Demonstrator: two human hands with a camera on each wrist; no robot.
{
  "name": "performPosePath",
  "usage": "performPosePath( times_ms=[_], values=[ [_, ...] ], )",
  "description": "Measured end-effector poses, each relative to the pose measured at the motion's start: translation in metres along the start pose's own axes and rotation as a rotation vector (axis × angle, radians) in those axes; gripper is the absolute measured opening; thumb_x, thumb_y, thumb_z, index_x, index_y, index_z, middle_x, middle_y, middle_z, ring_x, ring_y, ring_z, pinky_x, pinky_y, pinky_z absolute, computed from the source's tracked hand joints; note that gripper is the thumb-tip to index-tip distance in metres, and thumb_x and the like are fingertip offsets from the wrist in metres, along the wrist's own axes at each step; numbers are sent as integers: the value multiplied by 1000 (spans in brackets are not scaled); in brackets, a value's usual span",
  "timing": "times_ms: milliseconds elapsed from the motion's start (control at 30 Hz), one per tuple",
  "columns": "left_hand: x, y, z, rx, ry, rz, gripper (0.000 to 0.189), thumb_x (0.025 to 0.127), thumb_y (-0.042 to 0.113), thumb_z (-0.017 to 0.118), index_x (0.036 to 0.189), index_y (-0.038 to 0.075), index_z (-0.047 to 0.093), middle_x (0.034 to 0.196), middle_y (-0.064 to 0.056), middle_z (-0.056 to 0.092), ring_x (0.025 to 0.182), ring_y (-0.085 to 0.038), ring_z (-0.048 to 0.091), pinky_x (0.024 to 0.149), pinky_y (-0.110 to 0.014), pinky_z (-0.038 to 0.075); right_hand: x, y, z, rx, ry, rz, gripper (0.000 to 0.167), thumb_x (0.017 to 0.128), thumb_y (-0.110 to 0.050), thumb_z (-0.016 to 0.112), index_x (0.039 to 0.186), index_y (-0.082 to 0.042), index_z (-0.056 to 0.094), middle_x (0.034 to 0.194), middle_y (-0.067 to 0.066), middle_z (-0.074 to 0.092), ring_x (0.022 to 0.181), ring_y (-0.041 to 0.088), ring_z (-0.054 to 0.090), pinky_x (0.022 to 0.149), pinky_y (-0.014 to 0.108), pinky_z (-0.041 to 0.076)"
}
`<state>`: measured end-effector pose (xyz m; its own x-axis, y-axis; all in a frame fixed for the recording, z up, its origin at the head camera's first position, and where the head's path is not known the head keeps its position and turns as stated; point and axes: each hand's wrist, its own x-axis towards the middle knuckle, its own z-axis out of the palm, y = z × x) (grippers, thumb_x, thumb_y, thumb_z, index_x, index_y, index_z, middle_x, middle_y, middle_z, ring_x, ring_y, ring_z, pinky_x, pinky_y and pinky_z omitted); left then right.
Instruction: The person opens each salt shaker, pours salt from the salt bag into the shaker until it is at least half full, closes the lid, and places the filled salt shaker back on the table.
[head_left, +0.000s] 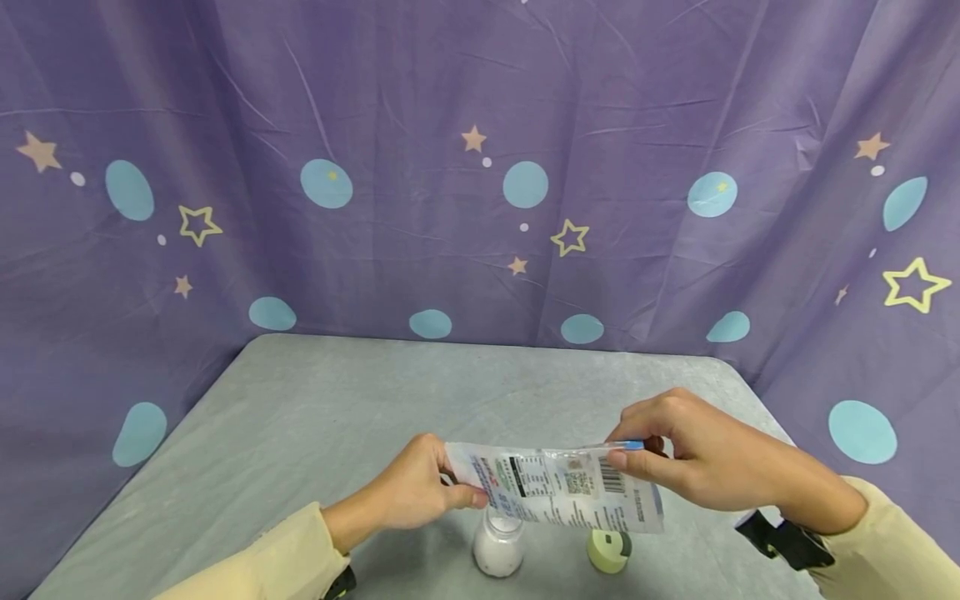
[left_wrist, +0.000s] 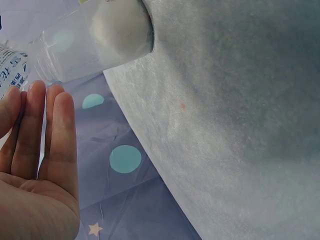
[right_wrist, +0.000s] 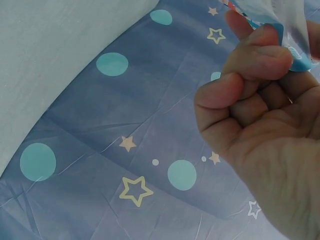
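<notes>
A printed plastic packet [head_left: 551, 485] with a barcode and a QR code is held sideways between both hands. My left hand [head_left: 411, 487] pinches its left end between thumb and fingers. At the packet's upper right corner, my right hand [head_left: 693, 450] pinches the edge with the thumb in front and the other fingers curled. Below the packet's left part stands a clear jar [head_left: 498, 550], its neck partly hidden by the packet. White contents fill the lower part of the jar [left_wrist: 95, 42] in the left wrist view. To its right lies a pale green lid [head_left: 608, 552], partly covered by the packet.
A grey cloth-covered table [head_left: 337, 392] lies under the hands. Behind it and at both sides hangs a purple curtain [head_left: 420, 108] with stars and blue spots. Dark straps sit around both wrists over beige sleeves.
</notes>
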<state>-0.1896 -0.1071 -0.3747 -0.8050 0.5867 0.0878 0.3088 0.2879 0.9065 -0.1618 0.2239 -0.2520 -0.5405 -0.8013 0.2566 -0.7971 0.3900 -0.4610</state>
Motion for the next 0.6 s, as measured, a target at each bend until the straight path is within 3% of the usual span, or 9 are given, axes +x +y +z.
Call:
performPosePath(
  times_ms=[267, 600],
  values=[
    [0, 1, 0, 0, 6, -1, 10, 82, 8, 85, 91, 10, 83, 89, -3, 79, 75, -6, 66, 59, -22, 51, 0, -1, -1, 9, -3, -24, 19, 103, -14, 63, 101, -30, 74, 85, -20, 65, 67, -3, 54, 51, 16, 45],
    [0, 1, 0, 11, -9, 6, 12, 83, 8, 85, 94, 11, 82, 90, -2, 79, 76, -7, 68, 58, -23, 52, 0, -3, -1, -15, 0, 9, 19, 104, -18, 63, 99, -33, 74, 80, -21, 61, 65, -4, 53, 51, 18, 45]
  ],
)
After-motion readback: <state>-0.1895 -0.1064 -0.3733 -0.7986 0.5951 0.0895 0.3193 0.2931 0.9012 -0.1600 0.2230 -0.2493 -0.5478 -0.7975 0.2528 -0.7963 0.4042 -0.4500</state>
